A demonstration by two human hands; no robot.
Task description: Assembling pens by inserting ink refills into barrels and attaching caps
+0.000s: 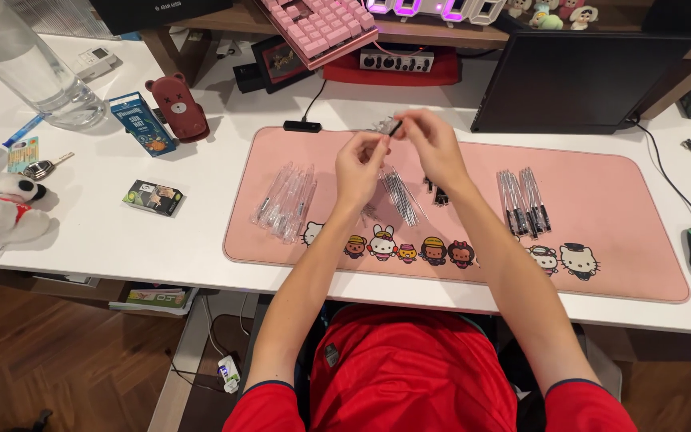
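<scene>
Sat at a white bench (161,240) carrying a pink mat (617,240) with cartoon figures along its near edge. At nine o'clock on the mat lay a heap of clear pen barrels (285,202); at three o'clock, a row of finished pens (524,202) with dark tips, lined up side by side, long axes running near to far, tips toward six o'clock. At the centre, under the hands, lay a loose bundle of thin refills (400,196), also near to far, and some small dark caps (439,194) just beside them. Judged partway through: a batch assembled, a good heap of barrels left.

Raised above the mat toward twelve o'clock: left hand (359,164) and right hand (433,144), fingers of both pinched shut on one pen (393,126) between them. Long axis slanted, dark end up toward one o'clock in the right fingers, other end toward seven o'clock in the left. Too small to tell which part was being fitted.
</scene>
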